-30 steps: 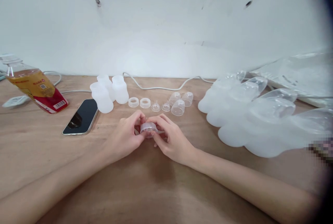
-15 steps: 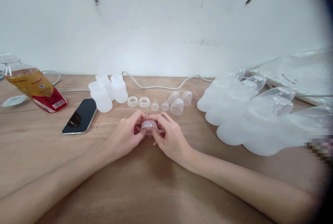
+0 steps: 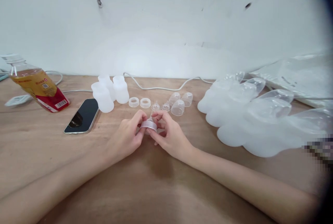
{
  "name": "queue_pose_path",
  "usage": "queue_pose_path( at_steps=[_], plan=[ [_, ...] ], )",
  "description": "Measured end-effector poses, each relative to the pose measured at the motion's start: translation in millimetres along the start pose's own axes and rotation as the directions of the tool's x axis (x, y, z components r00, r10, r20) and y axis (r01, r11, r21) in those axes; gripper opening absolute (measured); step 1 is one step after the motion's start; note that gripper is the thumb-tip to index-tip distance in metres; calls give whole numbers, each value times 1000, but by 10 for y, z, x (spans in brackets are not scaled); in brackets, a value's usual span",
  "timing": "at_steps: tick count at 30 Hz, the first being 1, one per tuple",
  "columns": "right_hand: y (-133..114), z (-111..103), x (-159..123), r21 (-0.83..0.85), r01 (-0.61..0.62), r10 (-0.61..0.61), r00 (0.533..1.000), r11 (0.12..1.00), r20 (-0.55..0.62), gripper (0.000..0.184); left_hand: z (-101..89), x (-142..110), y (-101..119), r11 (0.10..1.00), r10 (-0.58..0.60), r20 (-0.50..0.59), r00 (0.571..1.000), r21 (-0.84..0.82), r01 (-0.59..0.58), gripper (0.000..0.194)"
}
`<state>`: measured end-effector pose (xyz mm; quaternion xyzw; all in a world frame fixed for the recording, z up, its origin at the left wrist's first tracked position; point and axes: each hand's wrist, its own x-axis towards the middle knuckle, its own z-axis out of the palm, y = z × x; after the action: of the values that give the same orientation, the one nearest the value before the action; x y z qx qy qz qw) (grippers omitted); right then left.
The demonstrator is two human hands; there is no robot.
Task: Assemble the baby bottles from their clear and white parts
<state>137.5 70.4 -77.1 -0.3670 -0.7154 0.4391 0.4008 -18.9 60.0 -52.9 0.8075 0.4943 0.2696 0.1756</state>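
Between both hands, just above the table, is a clear collar ring [image 3: 148, 124] with a soft bottle nipple [image 3: 151, 118] standing up through it. My left hand [image 3: 131, 130] grips the ring's left side between thumb and fingers. My right hand [image 3: 169, 130] pinches it from the right, its thumb on the near edge and its index finger by the nipple tip. Beyond the hands lie two loose collar rings [image 3: 134, 102], two clear nipples [image 3: 165, 106] and three clear dome caps [image 3: 178, 108]. Three white bottle bodies [image 3: 103, 98] stand to the left of these.
A phone [image 3: 82, 116] lies left of my hands, near a leaning drink bottle [image 3: 41, 86]. Several white bottles with clear caps [image 3: 241, 113] crowd the right side. A white cable [image 3: 161, 88] runs along the wall; a plastic bag [image 3: 299, 71] sits back right.
My right fingers have shifted on the ring, and the nipple now shows higher above it. The left hand keeps its grip. The whole view has moved slightly.
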Motion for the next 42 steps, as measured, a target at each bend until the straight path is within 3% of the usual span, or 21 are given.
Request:
queue_pose_path(
  at_steps=[3,5,7,11,14,16,17,18,19,20,21,24,25,28,30,32,33,35,37,39,42],
  plan=[
    [-29,-17,34,326,-143,130,990,935,62,40,-12,-19,-26,997,25,-47,999,68,-22,16],
    [-39,-30,56,436,-232,218,972,869,84,41,1,-32,-53,987,67,-73,995,148,-56,14],
    [-42,-40,68,469,-272,259,961,840,94,45,29,-45,-83,972,110,-85,990,218,-89,11],
    [-50,-69,45,446,-262,213,964,856,158,53,31,-58,-85,946,206,-35,978,262,-190,10],
    [-66,-131,-9,388,-261,175,954,884,243,52,-147,-43,-14,907,315,51,948,279,-317,25],
    [-72,-195,-57,384,-268,180,951,883,250,52,-352,-16,16,903,340,24,940,271,-334,43],
    [-71,-230,-82,395,-275,192,953,877,236,52,-458,3,7,918,327,-93,940,267,-293,43],
    [-67,-264,-107,407,-282,207,954,869,218,50,-552,26,-26,941,277,-304,912,276,-194,35],
    [-60,-295,-131,415,-290,222,953,862,204,46,-627,53,-84,965,190,-541,819,256,-55,29],
    [-52,-322,-152,420,-296,231,952,858,199,42,-675,81,-168,977,106,-688,718,208,55,29],
    [-43,-344,-168,420,-301,235,951,856,202,37,-695,109,-274,978,64,-739,670,181,106,36],
    [-16,-376,-191,413,-308,235,947,857,217,33,-631,175,-642,930,-219,-708,671,57,363,79],
    [-9,-380,-191,409,-311,235,946,858,225,33,-592,185,-749,921,-258,-674,693,47,388,81],
    [11,-387,-182,394,-322,237,939,861,249,35,-512,173,-914,892,-346,-589,731,37,451,63],
    [20,-393,-177,401,-319,230,939,859,255,35,-491,136,-868,876,-371,-592,716,32,481,51],
    [23,-398,-175,420,-315,225,941,851,251,35,-462,82,-720,900,-311,-632,710,44,433,45],
    [22,-399,-174,430,-316,226,942,846,247,34,-435,50,-627,932,-236,-642,729,61,356,44],
    [19,-397,-171,443,-319,236,943,838,233,33,-354,-18,-441,988,-64,-583,810,75,132,42],
    [17,-391,-168,449,-318,240,945,835,223,32,-255,-81,-298,999,31,-479,877,32,-18,40],
    [21,-384,-166,459,-310,230,947,832,223,31,-173,-128,-213,996,92,-396,914,37,-85,40],
    [28,-378,-166,469,-300,216,950,831,226,31,-121,-160,-170,992,125,-353,927,57,-112,36]
  ],
)
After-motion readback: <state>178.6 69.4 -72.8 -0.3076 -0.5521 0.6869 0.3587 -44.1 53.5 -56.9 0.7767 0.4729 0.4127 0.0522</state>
